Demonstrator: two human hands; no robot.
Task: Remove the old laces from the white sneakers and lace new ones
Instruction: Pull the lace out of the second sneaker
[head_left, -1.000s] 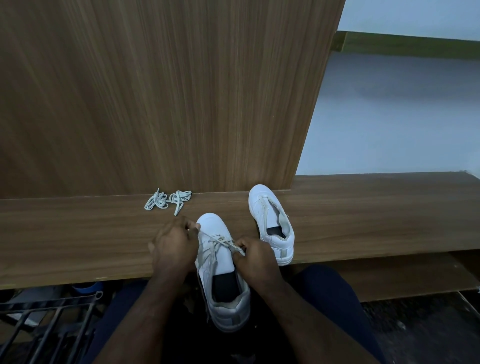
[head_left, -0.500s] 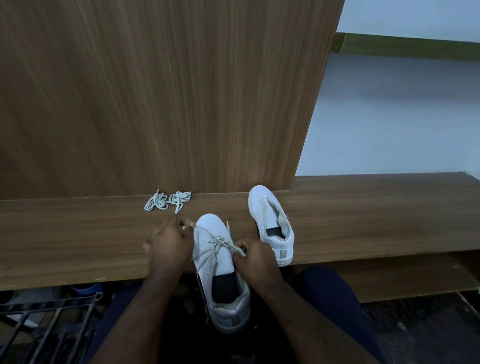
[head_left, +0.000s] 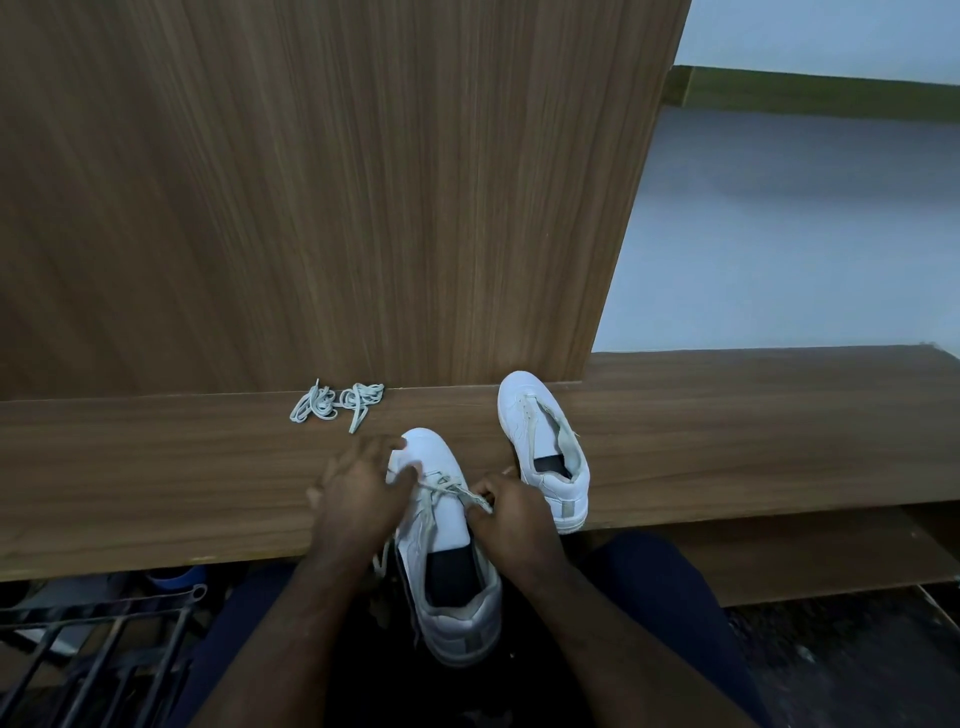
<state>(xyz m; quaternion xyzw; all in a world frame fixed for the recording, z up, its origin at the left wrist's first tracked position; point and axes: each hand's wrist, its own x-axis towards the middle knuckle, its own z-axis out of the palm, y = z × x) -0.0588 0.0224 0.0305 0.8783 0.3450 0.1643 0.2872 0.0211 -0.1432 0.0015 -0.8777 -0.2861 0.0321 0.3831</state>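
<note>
A white sneaker (head_left: 451, 561) lies between my hands, toe on the wooden ledge (head_left: 727, 441), heel toward me. A pale lace (head_left: 444, 491) crosses its upper eyelets. My left hand (head_left: 363, 493) pinches one end of that lace at the sneaker's left side. My right hand (head_left: 511, 512) pinches the other end at the right side. A second white sneaker (head_left: 545, 447) stands on the ledge to the right, its lace loose in the eyelets. A bundle of loose laces (head_left: 337, 405) lies on the ledge at the back left.
A tall wooden panel (head_left: 311, 182) rises behind the ledge. A black metal rack (head_left: 93, 654) stands at the lower left below the ledge. My dark-trousered knees (head_left: 670, 597) are under the sneaker. A pale wall lies at the right.
My left hand has shifted slightly right and over the sneaker's toe side, drawing the lace across. My right hand has held its place at the sneaker's right side.
</note>
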